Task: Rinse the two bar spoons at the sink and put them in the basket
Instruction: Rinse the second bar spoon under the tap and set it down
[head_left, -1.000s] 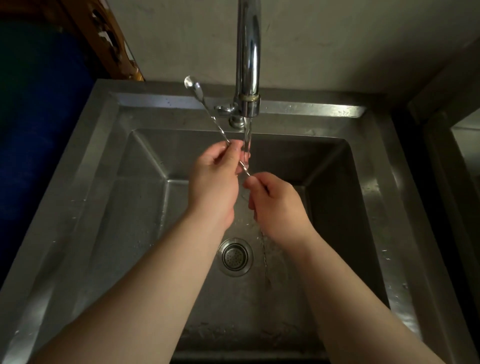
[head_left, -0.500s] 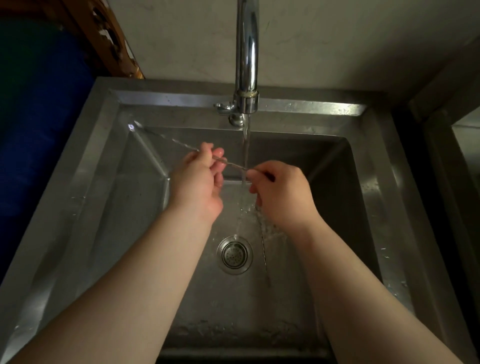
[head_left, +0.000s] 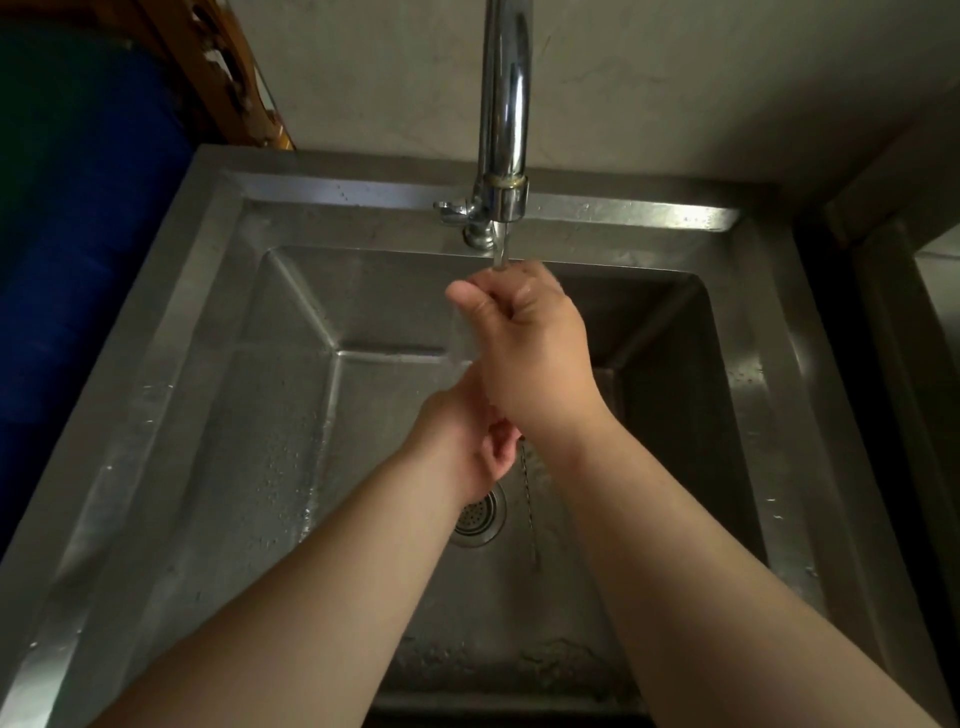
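My right hand (head_left: 527, 338) is a closed fist right under the tap (head_left: 504, 130), where a thin stream of water (head_left: 500, 249) hits it. My left hand (head_left: 462, 441) is just below, fingers curled, partly covered by my right wrist. The bar spoon that both hands grip is almost fully hidden between them, with only a faint blur showing. A second bar spoon (head_left: 528, 499), with a thin twisted stem, lies on the sink floor to the right of the drain (head_left: 478, 519). No basket is in view.
The steel sink (head_left: 218, 364) is deep and wet, with a wide flat rim. A blue barrel (head_left: 78, 260) and a wooden frame (head_left: 234, 78) stand to the left. A grey wall runs behind, and a second steel unit (head_left: 914, 338) is at the right.
The spoon lay across, held by both hands side by side. My right hand has since risen to the spout and my left hand has dropped beneath it, which hides the spoon.
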